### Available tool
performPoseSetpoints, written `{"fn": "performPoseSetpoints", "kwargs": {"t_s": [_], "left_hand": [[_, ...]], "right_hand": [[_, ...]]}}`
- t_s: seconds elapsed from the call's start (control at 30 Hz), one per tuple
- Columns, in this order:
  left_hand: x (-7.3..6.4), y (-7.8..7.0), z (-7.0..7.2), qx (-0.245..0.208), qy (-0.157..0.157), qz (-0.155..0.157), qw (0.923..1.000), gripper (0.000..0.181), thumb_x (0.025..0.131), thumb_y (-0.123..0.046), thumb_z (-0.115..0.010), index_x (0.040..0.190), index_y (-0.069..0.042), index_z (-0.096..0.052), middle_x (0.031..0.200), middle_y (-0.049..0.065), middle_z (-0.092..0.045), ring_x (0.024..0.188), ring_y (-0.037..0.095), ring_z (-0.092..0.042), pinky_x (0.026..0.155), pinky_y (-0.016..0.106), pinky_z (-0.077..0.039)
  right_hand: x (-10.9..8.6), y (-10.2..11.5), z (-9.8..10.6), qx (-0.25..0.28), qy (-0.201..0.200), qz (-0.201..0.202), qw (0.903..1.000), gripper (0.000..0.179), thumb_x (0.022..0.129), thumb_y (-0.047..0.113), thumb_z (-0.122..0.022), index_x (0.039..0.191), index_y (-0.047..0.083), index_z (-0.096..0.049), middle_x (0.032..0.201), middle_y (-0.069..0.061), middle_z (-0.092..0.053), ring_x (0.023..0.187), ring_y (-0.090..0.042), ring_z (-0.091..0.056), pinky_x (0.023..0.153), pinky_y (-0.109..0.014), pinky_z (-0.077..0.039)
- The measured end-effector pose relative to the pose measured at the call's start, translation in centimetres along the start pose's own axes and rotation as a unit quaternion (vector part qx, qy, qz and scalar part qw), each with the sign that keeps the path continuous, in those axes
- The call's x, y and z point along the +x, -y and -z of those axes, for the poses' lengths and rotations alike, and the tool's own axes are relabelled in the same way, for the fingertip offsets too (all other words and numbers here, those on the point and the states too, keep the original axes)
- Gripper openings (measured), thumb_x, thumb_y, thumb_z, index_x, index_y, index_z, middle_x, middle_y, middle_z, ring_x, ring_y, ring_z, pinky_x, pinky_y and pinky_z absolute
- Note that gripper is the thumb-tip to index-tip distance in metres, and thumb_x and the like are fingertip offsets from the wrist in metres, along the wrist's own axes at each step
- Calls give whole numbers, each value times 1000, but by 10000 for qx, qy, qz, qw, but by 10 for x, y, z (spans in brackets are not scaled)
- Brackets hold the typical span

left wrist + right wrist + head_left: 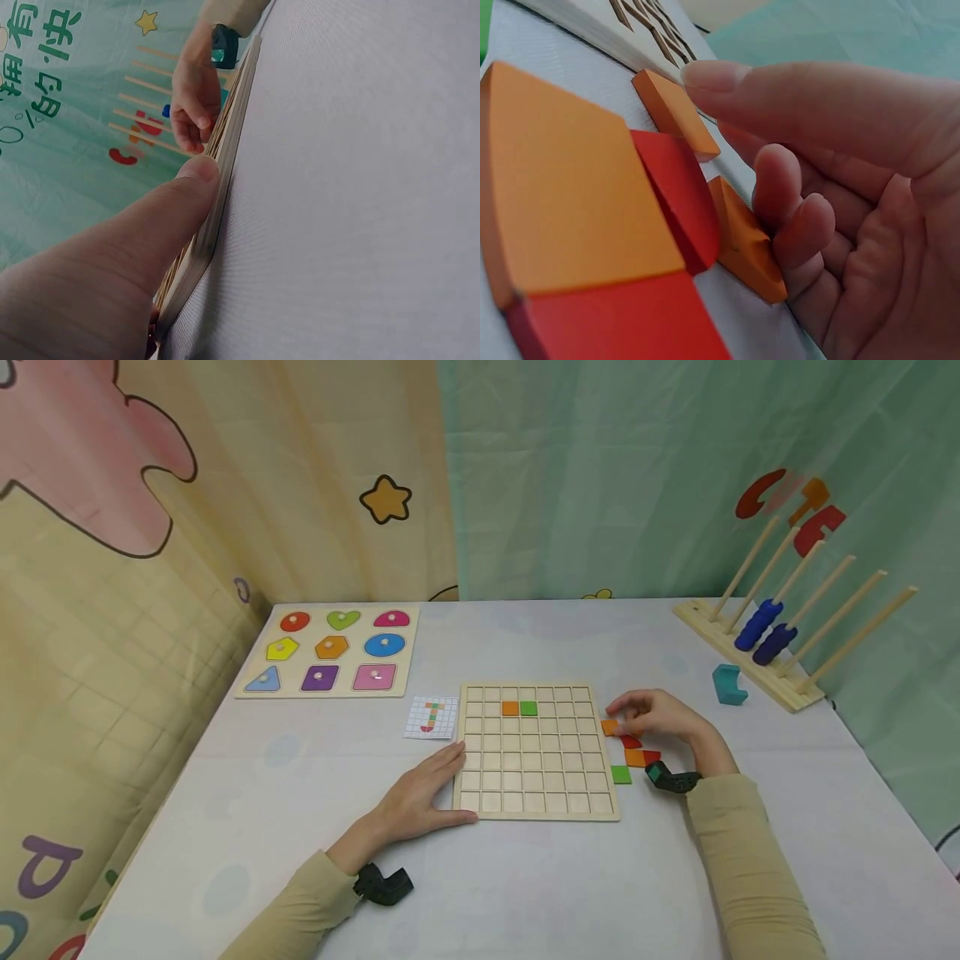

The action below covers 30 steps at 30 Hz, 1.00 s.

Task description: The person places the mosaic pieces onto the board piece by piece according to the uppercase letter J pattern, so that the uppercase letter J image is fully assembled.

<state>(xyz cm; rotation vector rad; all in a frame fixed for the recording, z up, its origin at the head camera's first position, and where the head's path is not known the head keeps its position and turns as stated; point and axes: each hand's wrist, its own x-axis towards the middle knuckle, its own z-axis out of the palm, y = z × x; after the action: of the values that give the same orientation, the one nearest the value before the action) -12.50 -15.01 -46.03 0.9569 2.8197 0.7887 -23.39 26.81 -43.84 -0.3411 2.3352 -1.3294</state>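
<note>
A square wooden grid board [536,760] lies on the table. An orange tile [511,708] and a green tile [528,708] sit side by side in its second row. My left hand [420,797] rests against the board's near left corner, fingers along the left side and thumb [199,176] on the near edge. Beyond the right side, my right hand [660,717] hovers low over loose tiles, fingers bent. Its thumb tip [716,75] is right at an orange tile [679,112]; bent fingertips come close to another orange piece [746,247]. Red tiles [686,199] lie beside these.
A small pattern card [431,717] lies left of the board. Behind it is a shape puzzle [326,652] with knobbed pieces. At the back right stands a wooden peg rack [787,689] with blue pieces, a teal piece [729,685] before it. A loose green tile [621,774] lies by the board.
</note>
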Motion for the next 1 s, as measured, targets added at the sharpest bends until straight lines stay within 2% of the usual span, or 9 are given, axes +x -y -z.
{"fn": "performPoseSetpoints", "kwargs": {"t_s": [0.3, 1.0], "left_hand": [[0, 0, 0, 13, -29, -32, 10000, 94, 79, -62, -62, 143, 0, -35, 152, 7, -27, 140, 18, -22, 110, 38, -26], [0, 1, -1, 14, -2, 24, 10000, 94, 79, -64, -60, 144, -1, -35, 153, 5, -26, 140, 17, -21, 110, 38, -26]], "right_hand": [[0, 1, -1, -113, 5, 20, 9999, 38, 77, 12, -77, 109, -4, -64, 70, -8, -52, 64, -20, -47, 57, -25, -41], [0, 3, -3, -468, -64, 116, 9988, 35, 77, 11, -76, 107, -4, -66, 69, -6, -54, 64, -20, -49, 58, -26, -42]]}}
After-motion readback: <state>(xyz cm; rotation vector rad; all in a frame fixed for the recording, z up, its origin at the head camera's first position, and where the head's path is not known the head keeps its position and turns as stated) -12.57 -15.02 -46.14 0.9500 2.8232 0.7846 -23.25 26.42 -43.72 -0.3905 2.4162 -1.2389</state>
